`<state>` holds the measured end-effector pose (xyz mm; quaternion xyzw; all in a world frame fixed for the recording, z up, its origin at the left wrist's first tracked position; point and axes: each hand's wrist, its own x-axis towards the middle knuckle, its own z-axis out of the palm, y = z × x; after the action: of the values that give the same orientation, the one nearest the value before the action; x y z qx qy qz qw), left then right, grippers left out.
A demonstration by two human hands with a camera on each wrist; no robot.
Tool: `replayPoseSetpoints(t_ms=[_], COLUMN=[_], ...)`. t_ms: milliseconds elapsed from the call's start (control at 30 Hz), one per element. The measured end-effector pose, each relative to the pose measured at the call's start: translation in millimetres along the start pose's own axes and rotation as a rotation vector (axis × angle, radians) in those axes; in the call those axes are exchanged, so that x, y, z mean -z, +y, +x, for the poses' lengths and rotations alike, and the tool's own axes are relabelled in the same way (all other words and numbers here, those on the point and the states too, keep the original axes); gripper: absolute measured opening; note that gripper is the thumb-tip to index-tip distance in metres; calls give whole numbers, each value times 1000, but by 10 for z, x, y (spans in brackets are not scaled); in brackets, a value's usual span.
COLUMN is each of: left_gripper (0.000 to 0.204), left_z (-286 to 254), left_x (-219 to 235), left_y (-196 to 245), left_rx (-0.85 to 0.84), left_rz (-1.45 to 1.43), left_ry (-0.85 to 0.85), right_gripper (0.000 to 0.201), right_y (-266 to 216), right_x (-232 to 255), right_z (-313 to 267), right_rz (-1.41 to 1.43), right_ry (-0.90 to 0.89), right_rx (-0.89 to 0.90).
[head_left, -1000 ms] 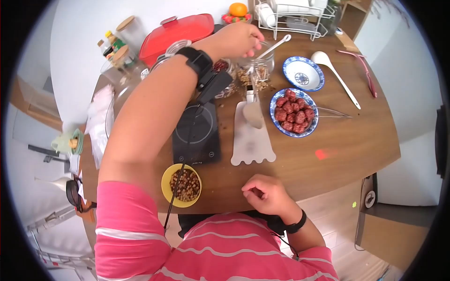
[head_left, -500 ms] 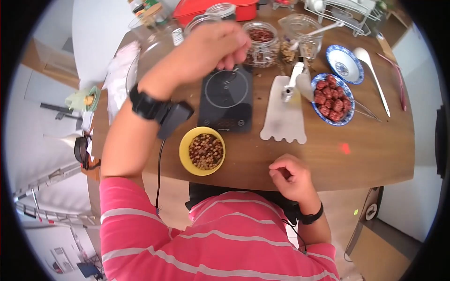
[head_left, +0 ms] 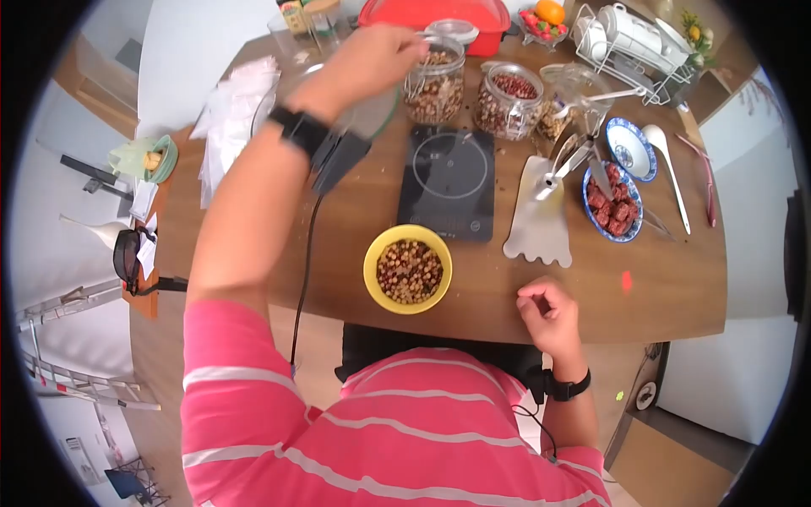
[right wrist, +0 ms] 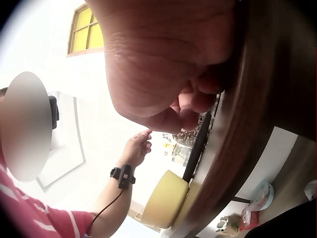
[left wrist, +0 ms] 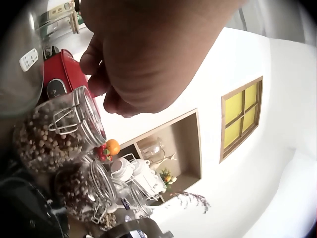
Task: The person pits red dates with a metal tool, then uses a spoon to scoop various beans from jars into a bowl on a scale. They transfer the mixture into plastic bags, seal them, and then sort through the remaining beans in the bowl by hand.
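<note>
In the head view my left hand [head_left: 376, 66] is raised at the rim of the left glass jar [head_left: 435, 95], fingers bent loosely, with nothing visible in them; contact with the jar cannot be told. The left wrist view shows that hand [left wrist: 143, 64] above the open jar of mixed beans [left wrist: 54, 131]. A second jar [head_left: 509, 103] of reddish beans stands to its right. My right hand [head_left: 553, 317] rests loosely curled at the table's front edge, holding nothing. Between the arms sits a yellow bowl [head_left: 372, 270] of mixed beans and nuts.
A black hot plate [head_left: 448, 182] lies behind the yellow bowl. To its right are a scalloped grey mat [head_left: 539, 220] with a metal utensil, a bowl of dark red dates [head_left: 621, 211], an empty patterned bowl [head_left: 629, 148] and a white spoon [head_left: 667, 169]. A red box [head_left: 481, 25] stands behind the jars.
My left hand has moved left, from over the right-hand jars to the left jar. The head view has shifted, so the table's things appear displaced. My right hand stays loosely curled.
</note>
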<state>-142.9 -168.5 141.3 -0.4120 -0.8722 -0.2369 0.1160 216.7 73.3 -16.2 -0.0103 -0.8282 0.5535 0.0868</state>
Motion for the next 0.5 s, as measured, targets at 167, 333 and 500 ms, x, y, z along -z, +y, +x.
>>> replayPoseSetpoints(t_ms=[167, 333, 500], left_gripper=[25, 33, 98], left_z=[236, -632, -2281], left_x=[-215, 22, -187], left_y=[-206, 57, 683], left_rx=[-203, 185, 336], left_rz=[160, -134, -602], left_ry=[194, 107, -20], right_gripper=[11, 13, 19], right_y=[90, 128, -768], right_x=[-51, -5, -308], right_z=[-41, 19, 296], right_rz=[102, 231, 256], right_ry=[112, 120, 47], right_rx=[-70, -204, -230])
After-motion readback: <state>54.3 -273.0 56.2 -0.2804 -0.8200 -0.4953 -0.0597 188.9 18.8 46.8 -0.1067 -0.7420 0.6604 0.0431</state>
